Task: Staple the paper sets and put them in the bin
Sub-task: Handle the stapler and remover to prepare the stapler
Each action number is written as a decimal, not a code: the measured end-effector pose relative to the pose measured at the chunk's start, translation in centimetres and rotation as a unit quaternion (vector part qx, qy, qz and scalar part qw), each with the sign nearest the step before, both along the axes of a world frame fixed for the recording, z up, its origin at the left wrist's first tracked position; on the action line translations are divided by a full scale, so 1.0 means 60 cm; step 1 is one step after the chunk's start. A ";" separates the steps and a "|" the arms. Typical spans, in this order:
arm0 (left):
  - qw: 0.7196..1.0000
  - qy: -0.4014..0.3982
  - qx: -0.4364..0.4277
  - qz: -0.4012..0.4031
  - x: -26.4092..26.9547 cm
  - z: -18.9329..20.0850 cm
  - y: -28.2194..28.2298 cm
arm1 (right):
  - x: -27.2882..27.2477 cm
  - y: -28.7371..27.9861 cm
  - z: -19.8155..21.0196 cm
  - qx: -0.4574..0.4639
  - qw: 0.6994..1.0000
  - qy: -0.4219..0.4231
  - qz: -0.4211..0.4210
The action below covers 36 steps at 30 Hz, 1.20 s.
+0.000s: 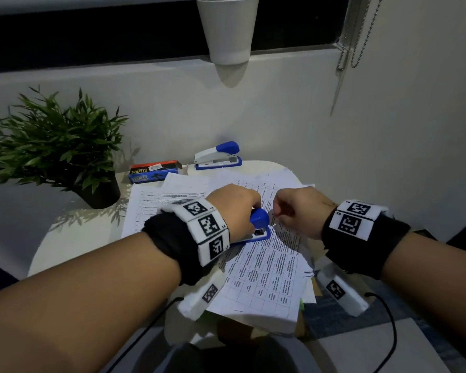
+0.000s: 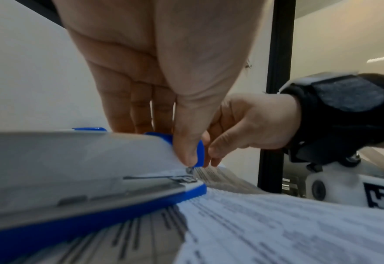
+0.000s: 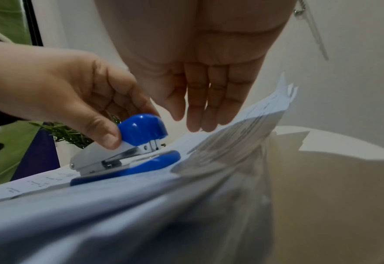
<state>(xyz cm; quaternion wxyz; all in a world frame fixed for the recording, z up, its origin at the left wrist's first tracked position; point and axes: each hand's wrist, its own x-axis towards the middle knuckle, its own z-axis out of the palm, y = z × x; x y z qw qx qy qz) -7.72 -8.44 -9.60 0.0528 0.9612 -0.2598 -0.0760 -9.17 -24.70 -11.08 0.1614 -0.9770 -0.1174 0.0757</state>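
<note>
left hand (image 1: 233, 204) fingers are curling over the blue cap of the stapler (image 1: 257, 224), thumb pressing its side, so it's gripping the head; stapler is sitting at frame centre on top of the paper set (image 1: 264, 267)

right hand (image 1: 297, 211) is hovering just beside the stapler nose, fingers (image 3: 205, 100) hanging loosely together and pointing down at the sheet edge, holding nothing that I can see

from the right wrist view the paper corner is lying just in front of the stapler mouth, not clearly between the jaws yet; blurred, can't tell for sure

outward: more loose sheets are spreading under the set on the white table (image 1: 65, 246), second stapler (image 1: 218, 156) and staple box (image 1: 154, 171) are sitting at upper centre, potted plant (image 1: 57, 149) at left

progress: looks early, this set is not visibly stapled, no bin in view, so stapling and binning are both left, judging by the loose pile
</note>
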 end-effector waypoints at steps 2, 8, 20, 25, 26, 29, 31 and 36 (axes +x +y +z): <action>1.000 0.003 0.016 -0.008 -0.002 -0.007 -0.005 | -0.001 0.001 0.000 -0.002 1.000 0.000 -0.004; 0.998 0.048 0.035 0.028 0.011 0.006 0.015 | -0.008 -0.006 0.000 0.005 1.000 0.006 -0.030; 0.942 0.054 -0.265 0.197 0.020 0.042 0.046 | -0.008 0.007 0.018 0.159 0.983 0.078 -0.050; 0.886 0.095 -0.416 0.180 0.011 0.056 -0.004 | -0.001 0.041 0.026 0.426 0.899 -0.021 -0.100; 0.881 0.108 -0.427 0.174 0.011 0.057 -0.010 | -0.001 0.043 0.030 0.420 0.901 -0.035 -0.105; 0.884 0.099 -0.417 0.186 0.020 0.068 -0.006 | 0.006 0.031 0.035 0.373 0.922 -0.027 -0.105; 0.909 0.042 -0.371 0.187 0.032 0.082 0.010 | 0.005 0.019 0.038 0.278 0.955 -0.034 -0.093; 0.914 0.229 -0.304 0.141 0.049 0.078 0.036 | 0.010 0.003 0.025 0.371 0.925 0.007 -0.084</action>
